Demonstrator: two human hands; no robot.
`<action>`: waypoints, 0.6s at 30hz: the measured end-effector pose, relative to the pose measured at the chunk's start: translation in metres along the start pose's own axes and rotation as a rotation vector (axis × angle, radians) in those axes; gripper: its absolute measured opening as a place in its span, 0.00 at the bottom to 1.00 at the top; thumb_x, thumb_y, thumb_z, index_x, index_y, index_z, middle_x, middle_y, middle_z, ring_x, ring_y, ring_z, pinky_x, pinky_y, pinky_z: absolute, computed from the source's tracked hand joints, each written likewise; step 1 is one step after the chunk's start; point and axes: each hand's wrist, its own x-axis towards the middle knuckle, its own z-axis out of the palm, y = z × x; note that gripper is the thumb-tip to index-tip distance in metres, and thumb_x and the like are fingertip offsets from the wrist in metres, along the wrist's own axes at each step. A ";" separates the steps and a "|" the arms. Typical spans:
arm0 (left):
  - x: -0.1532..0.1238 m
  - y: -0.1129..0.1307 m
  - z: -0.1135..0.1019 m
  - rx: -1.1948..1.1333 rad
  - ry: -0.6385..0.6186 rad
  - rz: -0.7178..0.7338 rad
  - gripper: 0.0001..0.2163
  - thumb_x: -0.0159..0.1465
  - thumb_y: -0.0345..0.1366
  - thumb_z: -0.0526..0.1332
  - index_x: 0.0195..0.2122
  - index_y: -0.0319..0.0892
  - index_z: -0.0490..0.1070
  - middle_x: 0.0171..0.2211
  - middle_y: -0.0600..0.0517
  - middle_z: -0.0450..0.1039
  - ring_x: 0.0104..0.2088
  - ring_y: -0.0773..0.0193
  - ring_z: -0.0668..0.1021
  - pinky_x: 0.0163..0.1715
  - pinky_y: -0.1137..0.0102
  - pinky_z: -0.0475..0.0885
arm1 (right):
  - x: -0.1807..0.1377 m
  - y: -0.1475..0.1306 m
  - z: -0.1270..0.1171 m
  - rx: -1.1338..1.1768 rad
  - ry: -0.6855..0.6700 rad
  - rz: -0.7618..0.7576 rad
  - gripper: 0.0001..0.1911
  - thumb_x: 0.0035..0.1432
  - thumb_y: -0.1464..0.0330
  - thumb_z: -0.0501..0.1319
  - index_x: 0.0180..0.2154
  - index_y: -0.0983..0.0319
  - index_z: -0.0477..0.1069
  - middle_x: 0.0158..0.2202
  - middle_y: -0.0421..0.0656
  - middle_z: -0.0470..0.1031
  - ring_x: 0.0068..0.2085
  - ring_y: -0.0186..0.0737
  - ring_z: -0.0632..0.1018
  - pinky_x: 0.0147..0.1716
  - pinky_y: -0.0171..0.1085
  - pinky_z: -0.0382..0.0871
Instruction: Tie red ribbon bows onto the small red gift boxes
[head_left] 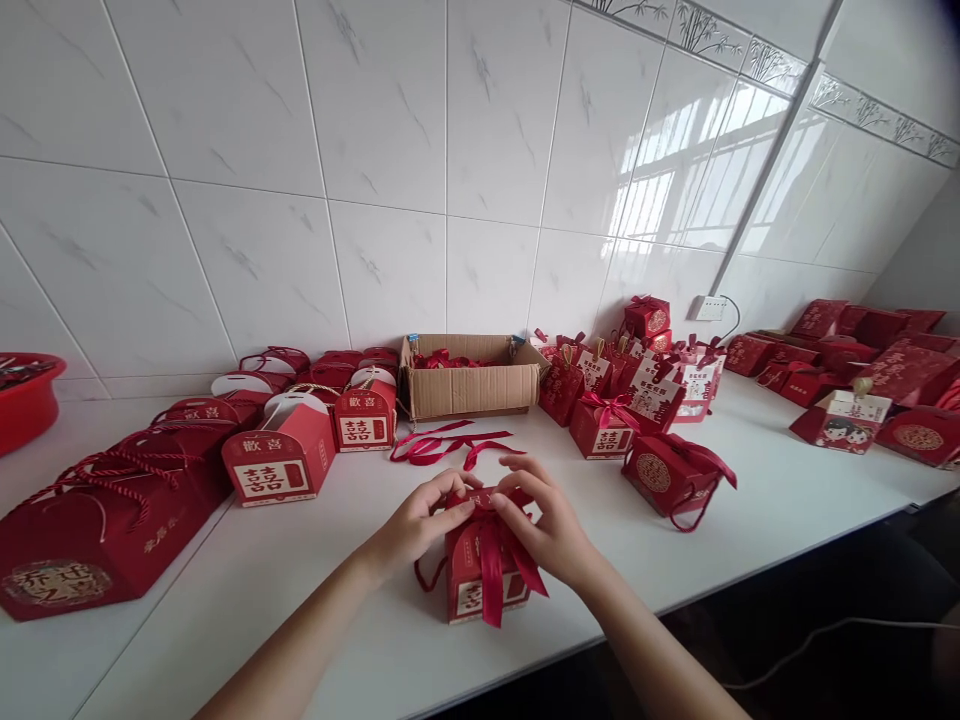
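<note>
A small red gift box (463, 560) with white panels of red characters stands upright on the table in front of me. A dark red satin ribbon (491, 575) is at its top, its tails hanging down the front. My left hand (427, 515) is at the upper left of the box, thumb and fingers closed on the ribbon. On the other side my right hand (541, 520) also pinches the ribbon near its middle, with some fingers raised. The exact grip on the knot is partly hidden by the fingers. A twisted cord loops out at the box's left side.
Behind lie loose red ribbons (442, 445) before an open cardboard carton (472, 390). Red gift boxes (281, 455) crowd the left, with a red basin (30, 405) beyond. More gift boxes (671, 475) stand right, near the table's front edge. A tiled wall closes the back.
</note>
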 end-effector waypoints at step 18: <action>-0.003 -0.001 0.005 -0.157 -0.072 -0.013 0.16 0.60 0.46 0.60 0.24 0.40 0.63 0.47 0.49 0.68 0.47 0.58 0.71 0.47 0.68 0.64 | -0.059 0.026 -0.013 0.474 -0.070 0.062 0.49 0.47 0.37 0.49 0.65 0.52 0.45 0.67 0.47 0.46 0.67 0.50 0.49 0.64 0.51 0.41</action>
